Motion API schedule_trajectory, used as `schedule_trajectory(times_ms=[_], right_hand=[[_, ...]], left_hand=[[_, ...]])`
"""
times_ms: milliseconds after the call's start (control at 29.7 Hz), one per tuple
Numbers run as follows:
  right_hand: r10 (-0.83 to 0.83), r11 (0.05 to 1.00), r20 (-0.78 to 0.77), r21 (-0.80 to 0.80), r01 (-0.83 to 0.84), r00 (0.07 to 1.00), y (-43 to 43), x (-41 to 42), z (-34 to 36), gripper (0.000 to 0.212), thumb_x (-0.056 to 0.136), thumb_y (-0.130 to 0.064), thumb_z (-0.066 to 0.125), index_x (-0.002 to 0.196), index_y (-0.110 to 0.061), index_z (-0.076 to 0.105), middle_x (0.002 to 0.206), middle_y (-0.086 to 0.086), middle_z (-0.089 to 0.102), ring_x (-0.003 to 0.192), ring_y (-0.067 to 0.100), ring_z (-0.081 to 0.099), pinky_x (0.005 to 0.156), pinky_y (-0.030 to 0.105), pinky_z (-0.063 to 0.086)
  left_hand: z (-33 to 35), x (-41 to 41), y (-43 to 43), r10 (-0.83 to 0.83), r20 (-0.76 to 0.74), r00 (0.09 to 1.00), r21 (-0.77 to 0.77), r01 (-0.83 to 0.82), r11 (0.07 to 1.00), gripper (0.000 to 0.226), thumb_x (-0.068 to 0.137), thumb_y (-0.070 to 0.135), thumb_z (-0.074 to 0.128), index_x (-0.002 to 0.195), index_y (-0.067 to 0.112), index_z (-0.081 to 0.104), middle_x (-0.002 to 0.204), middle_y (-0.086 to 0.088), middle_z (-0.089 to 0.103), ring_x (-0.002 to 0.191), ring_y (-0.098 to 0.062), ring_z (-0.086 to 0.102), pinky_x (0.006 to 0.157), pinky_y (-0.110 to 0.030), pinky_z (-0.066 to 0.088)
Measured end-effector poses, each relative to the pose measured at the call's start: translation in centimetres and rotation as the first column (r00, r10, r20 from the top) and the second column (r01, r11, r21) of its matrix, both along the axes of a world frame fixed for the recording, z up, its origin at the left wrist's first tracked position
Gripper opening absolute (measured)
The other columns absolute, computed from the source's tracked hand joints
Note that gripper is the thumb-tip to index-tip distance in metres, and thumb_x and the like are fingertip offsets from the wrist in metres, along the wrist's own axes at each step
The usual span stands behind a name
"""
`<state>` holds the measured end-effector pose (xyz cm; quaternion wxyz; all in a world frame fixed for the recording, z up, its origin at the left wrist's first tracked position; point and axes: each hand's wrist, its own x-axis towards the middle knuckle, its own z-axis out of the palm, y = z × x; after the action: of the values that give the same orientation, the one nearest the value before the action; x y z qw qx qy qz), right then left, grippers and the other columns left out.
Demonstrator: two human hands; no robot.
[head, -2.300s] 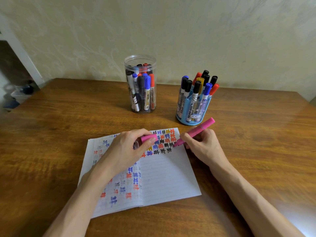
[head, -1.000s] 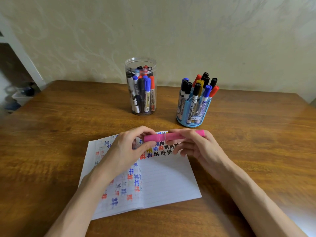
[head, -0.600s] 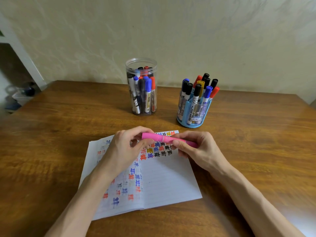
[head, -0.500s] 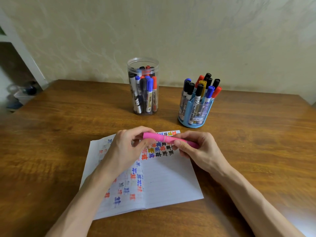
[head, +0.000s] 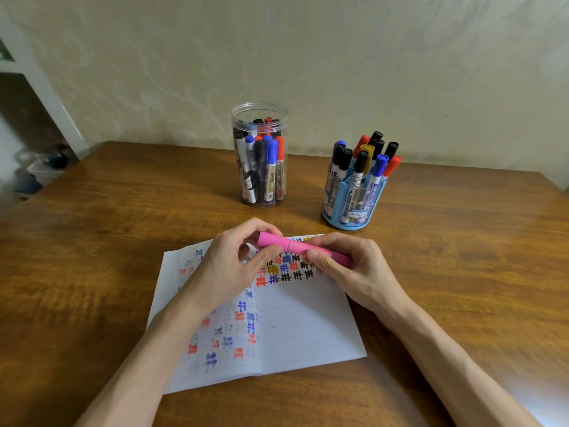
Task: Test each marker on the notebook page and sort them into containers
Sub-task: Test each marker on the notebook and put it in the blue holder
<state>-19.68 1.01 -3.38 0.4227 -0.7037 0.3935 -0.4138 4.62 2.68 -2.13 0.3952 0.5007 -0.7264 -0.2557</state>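
Brown wooden desk point(head: 92, 257), glossy varnish, bold wavy grain; pale glare at near right corner. Behind far edge, cream wallpapered wall point(head: 369, 57) with faint swirling leaf pattern, slightly darker low along the desk line. At far left, slanted white painted frame point(head: 46, 90) bordering dark opening point(head: 24, 118). Lower down, at floor level beyond desk's left corner, blurred clutter point(head: 43, 171): something pale, something dark blue, too soft to identify.
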Motion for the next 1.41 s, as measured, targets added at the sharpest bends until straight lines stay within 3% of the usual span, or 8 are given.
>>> schedule_trajectory(times_ms=[168, 336, 504, 605, 807, 1110, 1244, 1412], right_hand=[[-0.043, 0.999, 0.003, -0.023, 0.043, 0.999, -0.2, 0.0, -0.1, 0.021, 0.092, -0.022, 0.08, 0.111, -0.012, 0.079, 0.089, -0.002, 0.078, 0.07, 0.005, 0.068, 0.063, 0.017, 0.051], [-0.076, 0.997, 0.009, -0.025, 0.076, 0.997, -0.3, -0.2, -0.2, 0.021, 0.09, -0.031, 0.078, 0.104, -0.016, 0.08, 0.086, -0.005, 0.078, 0.068, 0.006, 0.067, 0.063, 0.02, 0.053], [-0.111, 0.992, 0.039, -0.059, 0.114, 0.993, 0.2, 0.8, -0.9, 0.021, 0.089, -0.032, 0.077, 0.102, -0.016, 0.079, 0.089, -0.01, 0.078, 0.077, 0.003, 0.071, 0.068, 0.019, 0.054], [-0.087, 0.993, 0.015, -0.074, 0.088, 0.996, 0.2, 0.8, -0.6, 0.015, 0.09, -0.029, 0.077, 0.102, -0.021, 0.077, 0.096, -0.011, 0.079, 0.084, 0.005, 0.074, 0.071, 0.017, 0.055], [-0.083, 0.993, -0.056, -0.083, 0.078, 0.995, -0.2, 0.2, -0.5, 0.022, 0.092, -0.023, 0.079, 0.11, -0.011, 0.079, 0.102, -0.008, 0.08, 0.092, 0.005, 0.076, 0.076, 0.017, 0.057], [-0.011, 0.996, -0.129, -0.087, 0.0, 0.992, 0.4, 1.0, 0.7, 0.025, 0.092, -0.027, 0.08, 0.114, -0.018, 0.079, 0.106, -0.009, 0.079, 0.094, 0.012, 0.075, 0.077, 0.032, 0.062], [0.093, 0.994, -0.092, -0.051, -0.098, 0.991, 1.5, 2.5, 1.6, 0.027, 0.093, -0.026, 0.079, 0.118, -0.018, 0.079, 0.104, -0.007, 0.08, 0.092, 0.011, 0.076, 0.083, 0.027, 0.06], [0.195, 0.967, -0.258, -0.11, -0.229, 0.946, 2.2, 5.5, 3.1, 0.03, 0.099, -0.02, 0.07, 0.128, -0.022, 0.074, 0.114, -0.013, 0.077, 0.105, 0.005, 0.071, 0.093, 0.028, 0.058]], left_hand=[[0.2, 0.1, 0.0, -0.005, -0.055, 0.998, 0.019, 0.006, 1.0, 0.02, 0.093, 0.027, 0.072, 0.112, 0.029, 0.068, 0.1, 0.017, 0.069, 0.094, -0.013, 0.066, 0.069, -0.031, 0.054], [0.2, -0.1, 0.1, 0.003, -0.075, 0.997, 0.029, 0.0, 1.0, 0.021, 0.093, 0.037, 0.068, 0.112, 0.031, 0.07, 0.099, 0.015, 0.073, 0.096, -0.011, 0.069, 0.075, -0.037, 0.057], [-0.4, -0.5, -0.2, 0.055, -0.033, 0.998, -0.006, -0.055, 0.998, 0.017, 0.092, 0.03, 0.07, 0.109, 0.033, 0.073, 0.094, 0.017, 0.074, 0.093, -0.006, 0.07, 0.074, -0.036, 0.059], [-0.2, -0.2, -0.1, 0.037, -0.006, 0.999, 0.01, -0.037, 0.999, 0.021, 0.087, 0.041, 0.066, 0.108, 0.039, 0.07, 0.097, 0.022, 0.072, 0.097, -0.003, 0.069, 0.075, -0.035, 0.06], [0.0, 0.0, -0.2, -0.006, 0.018, 1.0, 0.023, 0.006, 1.0, 0.02, 0.091, 0.038, 0.07, 0.11, 0.035, 0.068, 0.102, 0.023, 0.067, 0.094, -0.014, 0.065, 0.069, -0.04, 0.055], [1.3, -0.1, 0.3, 0.049, -0.202, 0.978, 0.07, -0.036, 0.997, 0.02, 0.091, 0.031, 0.074, 0.108, 0.024, 0.066, 0.1, 0.016, 0.071, 0.105, -0.006, 0.066, 0.081, -0.018, 0.056], [2.7, 0.2, 1.3, 0.053, -0.363, 0.93, 0.058, -0.035, 0.998, 0.021, 0.09, 0.024, 0.074, 0.11, 0.017, 0.069, 0.099, 0.007, 0.073, 0.102, -0.011, 0.069, 0.083, -0.021, 0.055], [5.0, 2.7, 3.9, 0.06, -0.403, 0.913, -0.027, -0.078, 0.997, 0.029, 0.089, 0.018, 0.074, 0.118, 0.015, 0.068, 0.105, 0.002, 0.073, 0.103, -0.015, 0.07, 0.085, -0.023, 0.056]])
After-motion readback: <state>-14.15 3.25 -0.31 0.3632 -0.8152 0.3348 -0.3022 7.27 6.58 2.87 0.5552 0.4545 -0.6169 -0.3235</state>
